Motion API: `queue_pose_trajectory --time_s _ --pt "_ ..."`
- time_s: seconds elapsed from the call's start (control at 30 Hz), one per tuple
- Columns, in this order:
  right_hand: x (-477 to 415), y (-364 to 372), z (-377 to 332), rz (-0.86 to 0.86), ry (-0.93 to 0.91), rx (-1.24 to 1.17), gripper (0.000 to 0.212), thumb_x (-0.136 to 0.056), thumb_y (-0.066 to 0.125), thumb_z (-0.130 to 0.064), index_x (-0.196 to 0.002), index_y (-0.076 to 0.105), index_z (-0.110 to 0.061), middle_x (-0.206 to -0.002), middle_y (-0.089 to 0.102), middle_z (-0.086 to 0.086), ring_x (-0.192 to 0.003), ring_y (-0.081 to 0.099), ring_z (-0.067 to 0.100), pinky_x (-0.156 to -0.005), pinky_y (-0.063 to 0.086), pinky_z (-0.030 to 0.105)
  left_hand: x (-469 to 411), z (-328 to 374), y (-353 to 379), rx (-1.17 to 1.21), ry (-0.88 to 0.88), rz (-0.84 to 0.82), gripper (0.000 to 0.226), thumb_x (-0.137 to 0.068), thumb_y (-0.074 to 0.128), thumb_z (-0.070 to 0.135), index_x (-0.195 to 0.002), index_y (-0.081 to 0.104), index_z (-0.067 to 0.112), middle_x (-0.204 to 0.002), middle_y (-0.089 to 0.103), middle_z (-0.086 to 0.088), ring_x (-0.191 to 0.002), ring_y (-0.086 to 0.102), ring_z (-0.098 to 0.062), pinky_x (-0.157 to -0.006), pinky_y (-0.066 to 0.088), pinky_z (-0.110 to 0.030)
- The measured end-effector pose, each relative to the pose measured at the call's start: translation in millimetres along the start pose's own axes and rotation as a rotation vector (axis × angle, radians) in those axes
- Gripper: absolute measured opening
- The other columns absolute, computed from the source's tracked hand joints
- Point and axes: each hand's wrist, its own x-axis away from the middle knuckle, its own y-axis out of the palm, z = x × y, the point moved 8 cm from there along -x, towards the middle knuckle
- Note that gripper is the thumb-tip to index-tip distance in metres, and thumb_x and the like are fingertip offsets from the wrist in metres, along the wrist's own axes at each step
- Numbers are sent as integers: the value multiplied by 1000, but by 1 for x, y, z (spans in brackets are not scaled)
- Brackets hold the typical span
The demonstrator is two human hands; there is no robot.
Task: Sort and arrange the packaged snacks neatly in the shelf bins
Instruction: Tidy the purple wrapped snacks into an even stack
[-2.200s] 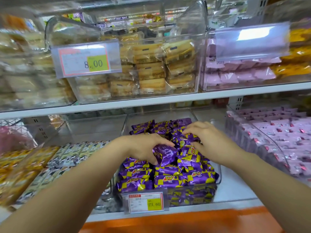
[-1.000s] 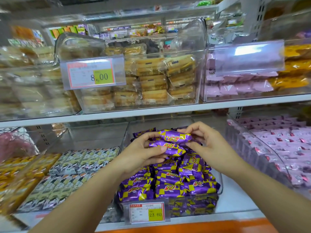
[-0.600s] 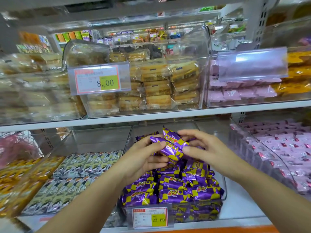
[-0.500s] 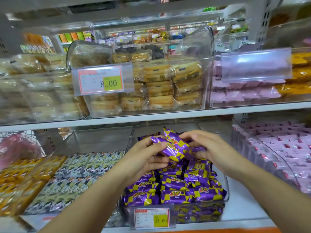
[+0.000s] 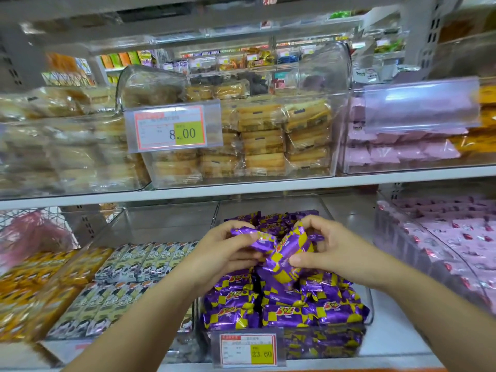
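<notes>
Lower shelf [image 5: 397, 338]: clear bin [image 5: 368, 307] holds stacked purple-yellow packets [image 5: 284, 311]. Just above the stack, left hand [image 5: 222, 255] fingers pinch one purple packet [image 5: 256, 238]; right hand [image 5: 331, 251] fingers grip a second packet [image 5: 288, 255]. Neighbouring bin [image 5: 418, 264]: pink packets [image 5: 469, 237].

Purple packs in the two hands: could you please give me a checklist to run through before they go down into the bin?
1. Left hand grips one purple pack: ok.
2. Right hand grips the other pack: ok.
3. Both held over the purple bin: ok.
4. Other pack level like the front rows: not ok, tilted.
5. Free gap under the hands: cannot tell.
</notes>
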Motion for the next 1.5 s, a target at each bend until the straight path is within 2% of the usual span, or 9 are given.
queue_pose_trajectory --time_s 0.1,0.3,0.4,0.53,0.67,0.87,1.03,1.17,1.5 --pt "2 -2 0 97 -58 94 29 -79 74 -10 -93 52 -23 -68 63 -5 -57 51 15 -51 40 22 0 -1 -2 150 17 75 24 -83 64 17 -104 58 9 -99 72 -14 -86 70 -26 -75 57 -36" --pt "2 -14 -10 327 -231 140 35 -74 77 -9 -88 60 -36 -102 52 -10 -92 61 12 -82 52 33 0 9 14 -281 146 49 19 -91 55 36 -105 59 23 -104 70 3 -95 68 -18 -85 54 -34" --pt "3 -16 -14 300 -224 188 31 -72 79 -26 -91 59 -39 -97 60 -13 -90 62 10 -88 51 40 -4 21 17 -353 182 4 17 -92 55 32 -104 61 22 -98 72 5 -83 67 -7 -79 50 -23" --pt "4 -17 -17 283 -220 248 34 -62 70 -50 -91 58 -39 -98 64 -6 -97 61 12 -90 48 43 -11 29 20 -558 224 -34 17 -90 58 36 -102 64 25 -102 72 -1 -95 68 -14 -95 50 -36" --pt "6 -20 -19 299 -249 258 35 -61 72 -52 -90 58 -37 -99 63 -6 -95 62 12 -89 49 43 -4 29 36 -667 254 -199 55 -74 69 57 -120 51 34 -116 64 17 -105 60 4 -94 48 -23" --pt "7 -8 -25 302 -292 362 35 -65 71 -55 -91 58 -35 -95 57 -14 -90 59 8 -85 48 29 4 39 26 -943 456 -64 51 -71 80 40 -113 51 43 -105 64 18 -91 60 7 -84 48 -17" --pt "5 -38 -21 398 -234 384 26 -82 70 -16 -100 60 -33 -102 62 -20 -97 55 -14 -86 34 -1 -15 43 -8 -977 442 220 59 -75 76 39 -126 52 23 -108 57 12 -96 55 -5 -77 39 -16" --pt "3 -53 -8 475 -160 516 28 -84 68 -14 -111 63 -19 -106 63 -10 -101 57 3 -81 32 -2 -39 39 -15 -888 375 362 52 -79 71 42 -120 49 18 -105 59 2 -90 55 -17 -70 35 -20" --pt "7 -57 -7 450 -146 631 20 -83 68 -13 -103 67 -19 -95 61 -15 -92 53 0 -77 28 -7 -88 -24 13 -1109 185 -1 69 -87 64 41 -141 31 16 -140 48 -5 -128 46 -24 -102 39 -29"
